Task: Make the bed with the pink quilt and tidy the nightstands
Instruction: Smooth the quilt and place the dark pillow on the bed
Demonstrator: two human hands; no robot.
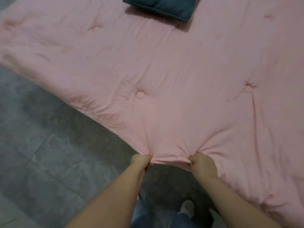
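Pink quilt (172, 76) spread flat over the bed, filling most of the view, tufted dimples here and there, a few wrinkles along the edge hanging toward the grey tiled floor (49, 153). Both hands down at the near corner: left hand (139, 161) fisted with fingers (144, 157) curled tight, pinching the hem; right hand (204, 165) just beside it, also clenched on the edge, fabric bunched and puckering between the two. Dark teal pillow (162, 7) lying on top of the quilt way up at the far end, well apart from the hands. Jeans and a light shoe (187, 208) below. No nightstands in view.
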